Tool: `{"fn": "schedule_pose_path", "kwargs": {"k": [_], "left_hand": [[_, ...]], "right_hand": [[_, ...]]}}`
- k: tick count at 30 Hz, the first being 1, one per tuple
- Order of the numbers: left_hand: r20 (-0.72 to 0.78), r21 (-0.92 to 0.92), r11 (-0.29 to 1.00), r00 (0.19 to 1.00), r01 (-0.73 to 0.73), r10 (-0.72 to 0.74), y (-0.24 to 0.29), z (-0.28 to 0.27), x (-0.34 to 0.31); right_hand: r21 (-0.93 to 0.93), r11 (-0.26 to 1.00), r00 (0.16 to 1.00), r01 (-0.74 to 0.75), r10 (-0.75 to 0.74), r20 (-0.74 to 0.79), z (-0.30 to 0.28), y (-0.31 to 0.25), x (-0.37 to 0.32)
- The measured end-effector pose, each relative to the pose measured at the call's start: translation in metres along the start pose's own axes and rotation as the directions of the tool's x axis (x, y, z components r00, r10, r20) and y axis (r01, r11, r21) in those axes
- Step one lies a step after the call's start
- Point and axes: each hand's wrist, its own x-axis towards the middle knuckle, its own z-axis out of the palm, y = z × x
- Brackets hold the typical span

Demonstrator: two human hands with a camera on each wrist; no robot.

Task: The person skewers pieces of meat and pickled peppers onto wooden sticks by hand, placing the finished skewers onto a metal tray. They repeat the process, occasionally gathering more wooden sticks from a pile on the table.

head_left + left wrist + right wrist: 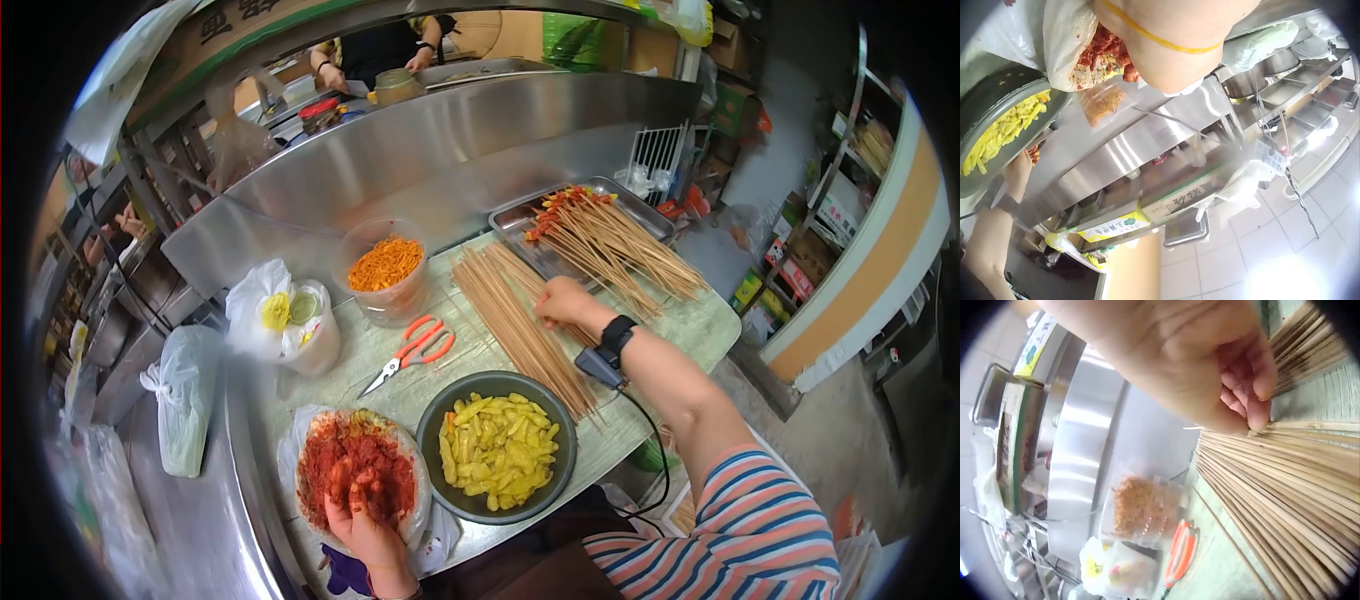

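My left hand (370, 535) is at the front left, its fingertips coated red over a bag-lined bowl of red, paste-covered pieces (385, 450). In the left wrist view my wrist hides the fingers; I cannot tell whether they hold a piece. My right hand (568, 303) is by the far end of a bundle of bamboo skewers (520, 330). Its thumb and fingers curl together and pinch a skewer (1310, 425) at the bundle's edge. A dark bowl of yellow-green pickled peppers (500, 450) stands between the arms. Filled skewers (610, 240) lie on a metal tray (510, 222) behind the right hand.
Orange-handled pliers (410, 352) lie left of the skewers. Behind them stands a clear tub of orange shreds (385, 265), with a white bag-lined tub (300, 335) to its left. A steel panel (440, 140) borders the table's back. A person (385, 45) is beyond it.
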Motion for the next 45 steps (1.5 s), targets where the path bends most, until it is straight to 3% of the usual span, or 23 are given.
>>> {"fn": "schedule_pose_path", "kwargs": {"k": [3, 6, 8, 9, 11, 14, 20, 25, 28, 30, 32, 34, 36, 38, 40, 43, 44, 45], "left_hand": [[0.059, -0.02, 1.0, 0.998, -0.018, 0.02, 0.001, 0.0, 0.001], [0.057, -0.042, 0.999, 0.998, -0.033, 0.035, 0.002, 0.0, 0.0], [0.046, -0.035, 0.999, 0.998, -0.028, 0.03, 0.001, -0.001, 0.002], [0.046, -0.026, 0.999, 0.998, -0.031, 0.032, 0.001, -0.001, 0.002], [0.062, -0.018, 0.999, 0.997, -0.033, 0.034, 0.001, -0.002, 0.002], [0.052, -0.037, 0.998, 0.998, -0.044, 0.045, 0.004, 0.005, 0.0], [0.081, -0.017, 0.998, 0.995, -0.058, 0.06, -0.003, -0.01, 0.004], [0.095, -0.101, 0.994, 0.995, -0.03, 0.039, 0.011, -0.01, 0.009], [0.077, -0.144, 0.989, 0.997, -0.01, 0.021, 0.038, -0.014, 0.017], [0.123, -0.014, 0.996, 0.989, -0.083, 0.084, 0.055, -0.021, 0.024], [0.069, 0.033, 0.998, 0.997, -0.05, 0.047, 0.063, -0.032, 0.027], [0.095, 0.362, 0.929, 0.995, -0.069, 0.037, 0.059, -0.047, 0.03], [0.066, 0.438, 0.896, 0.996, -0.08, 0.056, 0.059, -0.045, 0.026], [0.197, 0.702, 0.682, 0.976, -0.204, 0.089, 0.052, -0.053, 0.026], [0.221, 0.759, 0.61, 0.971, -0.227, 0.087, 0.044, -0.056, 0.028], [0.428, 0.864, 0.262, 0.901, -0.43, 0.067, 0.039, -0.044, 0.033], [0.428, 0.864, 0.26, 0.901, -0.43, 0.067, 0.037, -0.037, 0.036], [0.479, 0.863, 0.167, 0.877, -0.477, 0.027, 0.035, -0.029, 0.039]], "right_hand": [[0.202, 0.979, 0.998, 0.041, -0.049, 0.034, -0.022, 0.006, -0.001], [0.369, 0.927, 0.997, 0.061, -0.071, 0.014, -0.061, -0.025, -0.04], [0.618, 0.774, 0.984, 0.142, -0.181, 0.0, -0.078, -0.029, -0.053], [0.614, 0.779, 0.985, 0.128, -0.171, 0.012, -0.077, -0.037, -0.063], [0.776, 0.538, 0.941, 0.329, -0.259, -0.219, -0.066, -0.055, -0.084], [0.741, 0.546, 0.919, 0.391, -0.277, -0.281, -0.025, -0.075, -0.116], [0.796, 0.501, 0.892, 0.34, -0.439, -0.105, 0.059, -0.078, -0.161], [0.649, 0.714, 0.881, 0.261, -0.451, 0.141, 0.052, -0.075, -0.187], [0.662, 0.732, 0.867, 0.158, -0.424, 0.261, 0.034, -0.076, -0.198], [0.686, 0.703, 0.884, 0.188, -0.425, 0.194, 0.021, -0.067, -0.199], [0.707, 0.672, 0.9, 0.219, -0.42, 0.12, 0.019, -0.06, -0.197], [0.749, 0.559, 0.915, 0.355, -0.371, -0.157, 0.022, -0.055, -0.197], [0.753, 0.544, 0.912, 0.37, -0.369, -0.181, 0.032, -0.047, -0.195], [0.791, 0.501, 0.928, 0.353, -0.297, -0.226, 0.05, -0.045, -0.196], [0.799, 0.488, 0.927, 0.352, -0.298, -0.226, 0.067, -0.04, -0.194], [0.832, 0.456, 0.939, 0.317, -0.273, -0.208, 0.088, -0.035, -0.193], [0.833, 0.454, 0.939, 0.316, -0.272, -0.208, 0.091, -0.033, -0.193], [0.832, 0.445, 0.935, 0.331, -0.274, -0.225, 0.093, -0.032, -0.193]]}}
